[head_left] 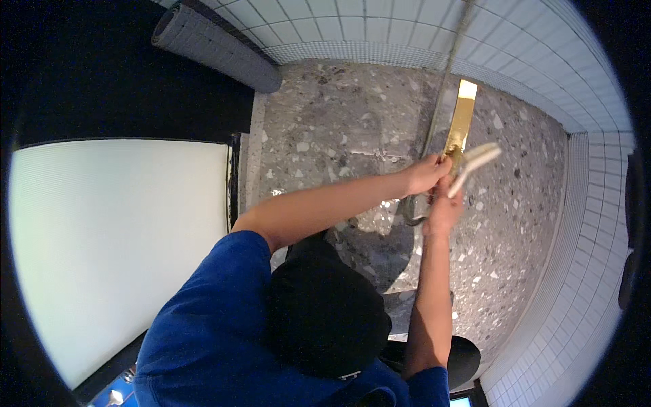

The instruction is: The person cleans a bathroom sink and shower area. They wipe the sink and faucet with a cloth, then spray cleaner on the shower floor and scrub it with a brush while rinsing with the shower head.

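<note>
A long, narrow, shiny gold metal strip [462, 119] points away from me above the stone-patterned floor. My left hand [427, 173] is closed on its near end, with the thumb at the edge. My right hand [444, 211] is just below and closed round a pale, brush-like tool [472, 165], blurred by motion. The tool's head angles up to the right beside the strip. The fingers of both hands partly hide the strip's near end and the tool's grip.
A thin grey hose [434, 125] runs down from the tiled wall [380, 30] past my hands. A rolled grey mat [217, 49] leans at the far left. A large white panel [122, 251] stands to the left, and a tiled wall [569, 298] bounds the right.
</note>
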`<state>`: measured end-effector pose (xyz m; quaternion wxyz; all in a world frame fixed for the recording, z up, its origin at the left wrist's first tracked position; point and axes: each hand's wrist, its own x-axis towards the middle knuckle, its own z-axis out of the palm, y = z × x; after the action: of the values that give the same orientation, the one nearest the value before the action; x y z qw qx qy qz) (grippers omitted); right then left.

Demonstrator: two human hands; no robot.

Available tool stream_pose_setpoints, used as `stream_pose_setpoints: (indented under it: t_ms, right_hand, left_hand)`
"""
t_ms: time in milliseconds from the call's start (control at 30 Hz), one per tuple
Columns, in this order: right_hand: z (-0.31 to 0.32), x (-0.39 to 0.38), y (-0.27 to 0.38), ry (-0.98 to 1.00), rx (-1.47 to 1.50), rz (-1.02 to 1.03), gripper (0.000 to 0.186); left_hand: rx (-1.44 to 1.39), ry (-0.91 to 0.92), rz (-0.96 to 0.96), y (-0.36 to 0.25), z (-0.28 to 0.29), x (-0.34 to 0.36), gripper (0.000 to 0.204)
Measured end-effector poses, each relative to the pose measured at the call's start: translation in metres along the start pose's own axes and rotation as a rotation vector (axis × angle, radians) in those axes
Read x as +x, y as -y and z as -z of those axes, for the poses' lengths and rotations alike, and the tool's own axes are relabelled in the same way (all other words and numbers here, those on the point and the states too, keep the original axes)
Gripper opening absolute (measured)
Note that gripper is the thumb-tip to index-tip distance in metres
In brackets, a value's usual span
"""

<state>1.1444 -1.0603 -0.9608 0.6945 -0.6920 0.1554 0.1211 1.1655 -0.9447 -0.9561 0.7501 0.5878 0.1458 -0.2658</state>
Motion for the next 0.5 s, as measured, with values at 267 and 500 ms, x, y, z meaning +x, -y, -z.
stream_pose_setpoints:
  t_ms: [267,500]
  right_hand:
    - [0.088,0.079,0.013,-0.214,0.057,0.015,0.029]
    - [0.093,0.059,0.0,-0.218,0.028,-0.024,0.028]
  left_hand:
    - [-0.066,-1.247,0.001,0.1,0.207,-0.089,0.064]
    - [-0.232,-1.477,-0.513,0.027,0.335,-0.157,0.086]
